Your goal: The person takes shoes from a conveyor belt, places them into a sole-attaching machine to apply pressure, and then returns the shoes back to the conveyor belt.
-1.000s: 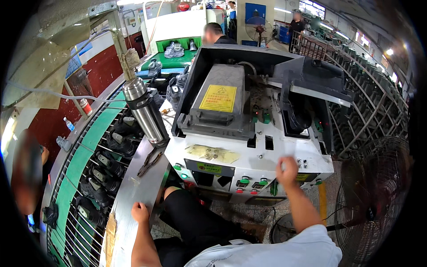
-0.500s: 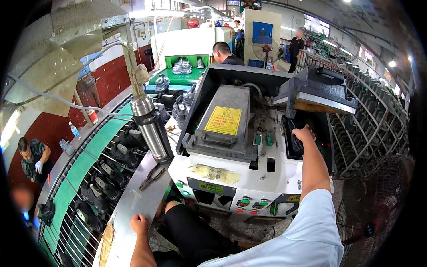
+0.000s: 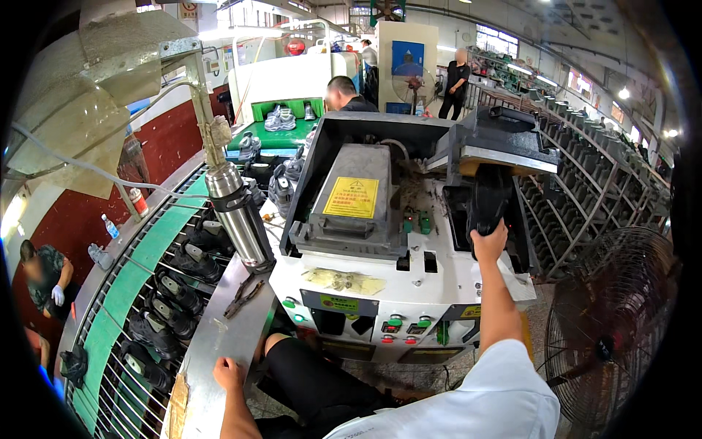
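A black shoe (image 3: 490, 196) stands on end over the right-hand chamber of the white machine (image 3: 344, 269), under a raised lid (image 3: 504, 150). Wrapped round the lower end of that shoe is my right hand (image 3: 488, 241), closed, with the arm stretched forward. My left hand (image 3: 229, 372) rests in a loose fist by the edge of the metal bench (image 3: 212, 344), and no object shows in it. Pliers (image 3: 243, 298) lie on the bench beyond it, close to a steel thermos (image 3: 240, 219).
Several black shoes (image 3: 175, 304) sit on the curved roller rack (image 3: 124, 388) at left, beside a green belt (image 3: 139, 252). At right stand a large fan (image 3: 605, 347) and racks (image 3: 578, 190) of dark shoe forms. Co-workers are at the left and behind the machine.
My right hand has drawn the black shoe up out of the chamber, so it now shows below the lid. The view has shifted slightly. My left hand keeps its loose fist.
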Action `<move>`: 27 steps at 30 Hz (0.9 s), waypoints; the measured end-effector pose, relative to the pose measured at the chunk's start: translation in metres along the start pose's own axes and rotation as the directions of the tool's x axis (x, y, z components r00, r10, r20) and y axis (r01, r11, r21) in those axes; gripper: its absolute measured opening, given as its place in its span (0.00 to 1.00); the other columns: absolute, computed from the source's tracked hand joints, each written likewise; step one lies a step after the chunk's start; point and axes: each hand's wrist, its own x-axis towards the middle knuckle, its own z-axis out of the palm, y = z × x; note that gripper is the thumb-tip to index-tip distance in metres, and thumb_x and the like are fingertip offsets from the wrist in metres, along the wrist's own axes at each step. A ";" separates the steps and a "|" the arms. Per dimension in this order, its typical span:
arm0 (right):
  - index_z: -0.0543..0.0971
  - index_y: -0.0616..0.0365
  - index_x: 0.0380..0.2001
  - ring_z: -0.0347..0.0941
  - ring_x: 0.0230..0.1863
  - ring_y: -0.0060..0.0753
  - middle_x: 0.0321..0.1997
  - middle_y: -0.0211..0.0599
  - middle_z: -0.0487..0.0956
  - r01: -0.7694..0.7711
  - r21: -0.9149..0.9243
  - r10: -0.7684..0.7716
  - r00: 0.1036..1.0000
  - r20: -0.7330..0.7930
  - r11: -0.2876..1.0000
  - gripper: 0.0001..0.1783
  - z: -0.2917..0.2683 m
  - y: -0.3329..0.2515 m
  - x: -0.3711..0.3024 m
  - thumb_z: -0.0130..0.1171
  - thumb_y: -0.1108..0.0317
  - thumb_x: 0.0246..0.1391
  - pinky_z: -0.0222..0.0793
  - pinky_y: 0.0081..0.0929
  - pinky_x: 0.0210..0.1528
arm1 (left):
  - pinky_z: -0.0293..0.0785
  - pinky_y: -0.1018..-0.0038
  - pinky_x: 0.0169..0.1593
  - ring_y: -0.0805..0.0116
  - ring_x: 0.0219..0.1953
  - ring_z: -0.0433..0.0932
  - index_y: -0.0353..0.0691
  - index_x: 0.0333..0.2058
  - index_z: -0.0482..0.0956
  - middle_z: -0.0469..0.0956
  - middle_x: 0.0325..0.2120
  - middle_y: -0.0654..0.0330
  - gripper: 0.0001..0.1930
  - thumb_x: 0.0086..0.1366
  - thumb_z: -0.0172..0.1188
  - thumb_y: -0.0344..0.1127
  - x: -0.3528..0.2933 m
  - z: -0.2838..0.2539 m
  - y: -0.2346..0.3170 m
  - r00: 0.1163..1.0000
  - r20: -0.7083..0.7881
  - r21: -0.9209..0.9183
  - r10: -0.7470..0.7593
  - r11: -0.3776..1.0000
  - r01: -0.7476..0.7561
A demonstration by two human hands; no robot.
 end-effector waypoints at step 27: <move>0.72 0.68 0.53 0.63 0.62 0.48 0.58 0.48 0.71 -0.131 0.954 -0.929 -0.294 0.224 0.271 0.37 -0.171 -0.307 -0.315 0.67 0.51 0.47 0.57 0.33 0.64 | 0.65 0.61 0.61 0.58 0.57 0.71 0.34 0.60 0.63 0.70 0.56 0.51 0.43 0.47 0.68 0.47 -0.080 -0.223 0.109 0.836 0.443 -0.736 0.323 -0.401 0.546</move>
